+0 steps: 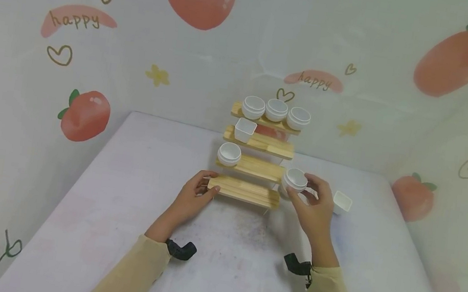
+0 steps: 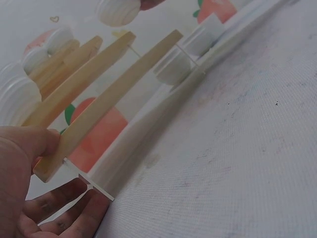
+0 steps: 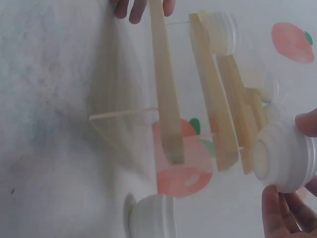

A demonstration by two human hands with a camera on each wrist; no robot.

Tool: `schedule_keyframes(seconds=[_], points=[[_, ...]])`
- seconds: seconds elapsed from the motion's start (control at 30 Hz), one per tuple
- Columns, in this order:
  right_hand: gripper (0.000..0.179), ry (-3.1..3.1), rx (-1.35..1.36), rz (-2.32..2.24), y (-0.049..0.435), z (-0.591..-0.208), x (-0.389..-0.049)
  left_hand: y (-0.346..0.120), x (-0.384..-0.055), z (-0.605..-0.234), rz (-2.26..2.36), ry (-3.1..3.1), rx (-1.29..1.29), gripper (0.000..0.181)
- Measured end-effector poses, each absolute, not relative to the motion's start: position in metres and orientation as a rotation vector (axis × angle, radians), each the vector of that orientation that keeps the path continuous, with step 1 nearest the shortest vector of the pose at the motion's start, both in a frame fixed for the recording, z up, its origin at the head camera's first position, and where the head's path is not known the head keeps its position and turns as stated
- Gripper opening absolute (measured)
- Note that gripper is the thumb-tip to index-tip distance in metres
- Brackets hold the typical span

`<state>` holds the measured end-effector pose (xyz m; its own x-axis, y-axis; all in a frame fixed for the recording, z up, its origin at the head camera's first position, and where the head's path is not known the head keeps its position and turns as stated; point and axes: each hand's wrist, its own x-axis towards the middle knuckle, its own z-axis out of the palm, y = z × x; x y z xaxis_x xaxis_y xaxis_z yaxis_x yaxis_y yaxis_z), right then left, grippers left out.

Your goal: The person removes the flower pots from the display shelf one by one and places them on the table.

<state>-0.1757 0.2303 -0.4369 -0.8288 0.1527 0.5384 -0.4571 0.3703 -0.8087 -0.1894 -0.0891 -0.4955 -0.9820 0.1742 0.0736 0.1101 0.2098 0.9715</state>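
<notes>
A four-tier stand with pale wooden shelves and clear supports stands at the table's middle. My left hand grips the left end of its lowest shelf, thumb on the front edge. My right hand pinches a white round bowl between thumb and fingers, off the table beside the stand's right side. In the right wrist view this bowl shows its base. Several white round bowls line the top shelf. A white square bowl sits on the shelf below, and a round bowl on the one under that.
Right of the stand, a white square bowl rests on the table. Another round bowl stands on the table near it, mostly hidden in the head view. A printed fruit-pattern sheet hangs behind.
</notes>
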Motion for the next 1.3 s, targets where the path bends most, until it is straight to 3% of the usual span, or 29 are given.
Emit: schedule_keyframes(seconds=[0.7, 0.93, 1.3], points=[[0.054, -2.231, 0.127, 1.372, 0.252, -0.452, -0.154, -0.091, -0.189, -0.495, 1.902, 2.396, 0.267, 0.043], [0.051, -2.352, 0.035, 1.388, 0.249, -0.438, -0.143, -0.09, -0.189, -0.497, 1.91, 2.388, 0.27, 0.044], [0.058, -2.574, -0.094, 1.417, 0.275, -0.472, -0.155, -0.09, -0.189, -0.497, 1.916, 2.385, 0.271, 0.044]])
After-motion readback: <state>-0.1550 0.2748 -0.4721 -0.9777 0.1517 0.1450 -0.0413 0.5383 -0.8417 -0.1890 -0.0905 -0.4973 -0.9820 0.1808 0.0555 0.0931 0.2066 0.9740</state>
